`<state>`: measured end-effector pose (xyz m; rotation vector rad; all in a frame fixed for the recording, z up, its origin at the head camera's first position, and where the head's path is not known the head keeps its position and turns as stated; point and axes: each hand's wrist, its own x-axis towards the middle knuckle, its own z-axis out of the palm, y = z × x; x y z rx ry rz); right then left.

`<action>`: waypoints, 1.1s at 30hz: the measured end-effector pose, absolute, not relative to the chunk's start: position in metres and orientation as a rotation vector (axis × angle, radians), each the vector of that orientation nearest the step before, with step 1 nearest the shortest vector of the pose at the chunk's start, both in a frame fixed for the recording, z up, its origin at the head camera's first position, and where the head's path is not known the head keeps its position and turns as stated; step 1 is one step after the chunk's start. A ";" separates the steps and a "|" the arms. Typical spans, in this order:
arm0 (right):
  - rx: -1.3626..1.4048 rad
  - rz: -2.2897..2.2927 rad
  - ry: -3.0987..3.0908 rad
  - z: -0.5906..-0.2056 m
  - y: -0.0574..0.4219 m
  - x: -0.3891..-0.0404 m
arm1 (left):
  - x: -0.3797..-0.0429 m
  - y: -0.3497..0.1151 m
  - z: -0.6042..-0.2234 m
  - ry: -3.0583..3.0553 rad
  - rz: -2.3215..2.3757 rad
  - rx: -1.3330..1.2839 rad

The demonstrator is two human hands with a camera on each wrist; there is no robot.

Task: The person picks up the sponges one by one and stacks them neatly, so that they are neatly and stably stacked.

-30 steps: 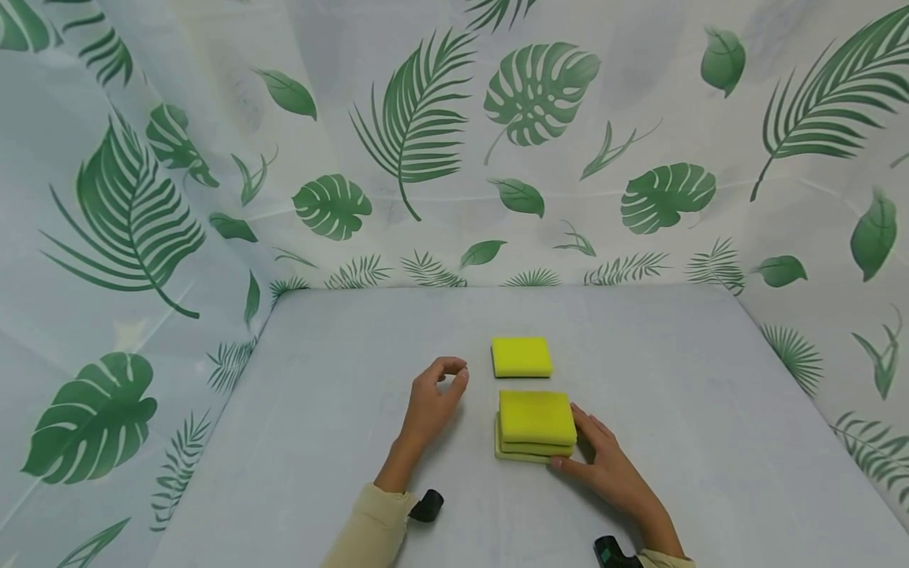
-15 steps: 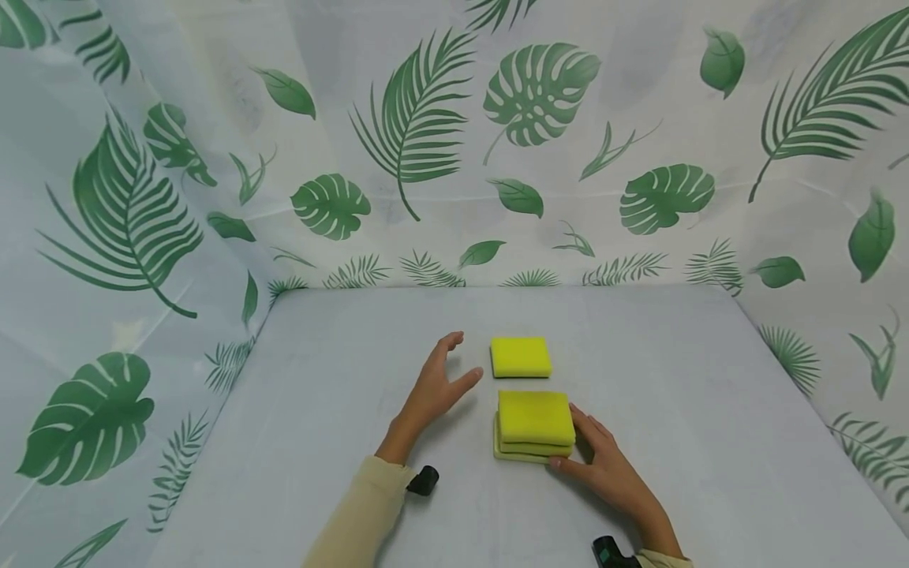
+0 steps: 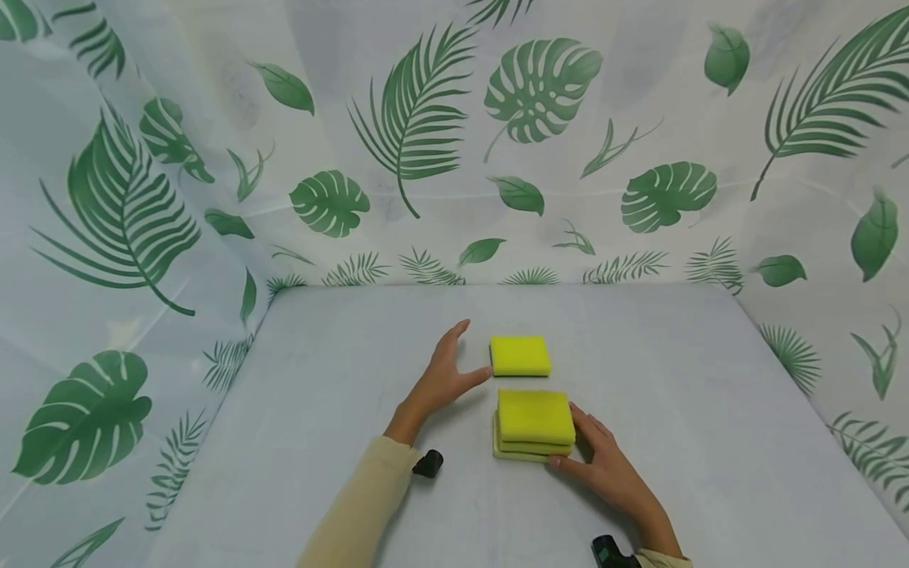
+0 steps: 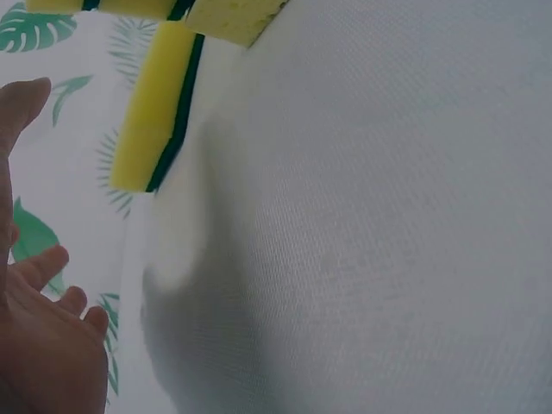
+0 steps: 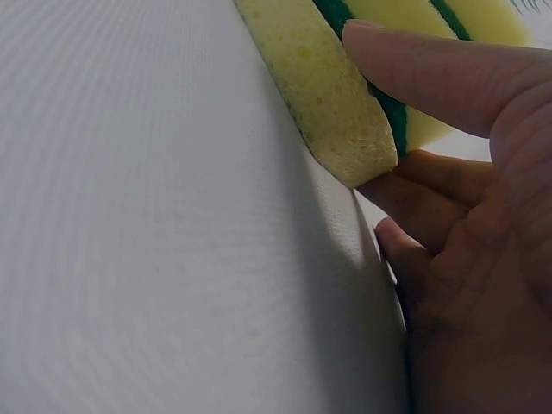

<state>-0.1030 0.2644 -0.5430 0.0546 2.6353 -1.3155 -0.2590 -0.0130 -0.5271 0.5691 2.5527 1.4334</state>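
Observation:
Three yellow sponges with dark green scouring layers form a stack [image 3: 536, 418] on the white table; the bottom one [image 5: 332, 90] is paler and shows pores. My right hand [image 3: 611, 469] holds the stack's near right corner, thumb on the front side and fingers along the right side. Behind the stack a single yellow sponge [image 3: 521, 356] lies flat, its green layer visible underneath in the left wrist view [image 4: 155, 112]. To the left of that sponge is my left hand [image 3: 443, 375], thumb and fingers spread, with nothing held. The thumb tip is close to the sponge's near left corner; contact is unclear.
A white cloth-covered table [image 3: 319, 473] carries the sponges. Leaf-printed fabric walls [image 3: 426, 252] rise along its back and sides. A small black device [image 3: 428, 464] sits at the left cuff, and another black device [image 3: 612, 552] at the right wrist.
My left hand has moved forward and right toward the single sponge, and its thumb and fingers have spread apart. The right hand and the sponges have stayed in place.

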 end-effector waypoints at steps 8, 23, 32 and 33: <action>0.043 -1.317 2.648 -0.543 0.264 -0.103 | -0.268 -0.010 -0.530 2.494 1.358 0.572; 0.037 -1.296 2.662 -0.545 0.265 -0.104 | -0.276 0.002 -0.537 2.484 1.203 0.620; 0.044 -1.306 2.644 -0.544 0.265 -0.104 | -0.277 0.008 -0.544 2.548 1.121 0.618; 0.044 -1.306 2.641 -0.544 0.264 -0.104 | -0.277 0.008 -0.545 2.561 1.112 0.621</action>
